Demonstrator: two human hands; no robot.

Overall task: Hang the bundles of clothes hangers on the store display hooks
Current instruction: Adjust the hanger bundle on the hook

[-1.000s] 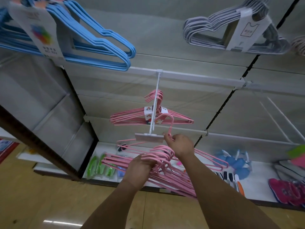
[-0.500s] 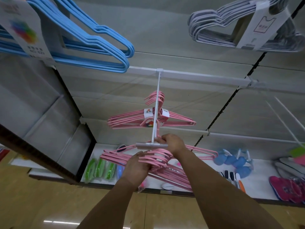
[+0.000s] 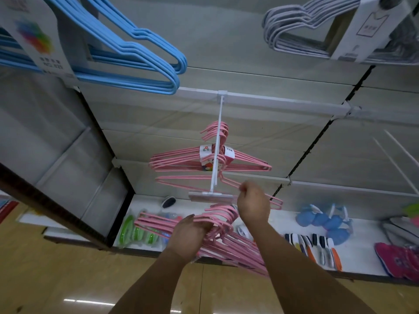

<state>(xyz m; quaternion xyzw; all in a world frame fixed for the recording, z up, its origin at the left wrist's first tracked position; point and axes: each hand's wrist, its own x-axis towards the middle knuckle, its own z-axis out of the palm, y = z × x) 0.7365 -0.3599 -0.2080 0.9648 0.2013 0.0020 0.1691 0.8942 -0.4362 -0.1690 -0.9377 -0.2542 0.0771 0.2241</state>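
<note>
Centre frame, the right hand [image 3: 253, 206] pinches a single pink hanger [image 3: 199, 180] just past the white display hook [image 3: 216, 143] tip. Directly below, the left hand [image 3: 189, 237] grips the pink hanger bundle [image 3: 229, 243], its necks pointing up toward the hook's long axis.

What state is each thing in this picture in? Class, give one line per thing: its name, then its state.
Left hand: grips the loose pink hangers below the hook.
Right hand: pinches a single pink hanger partly on the display hook.
Banded pink bundle: hung on the hook.
Blue hangers: hung, upper left.
Grey hangers: hung, upper right.
</note>
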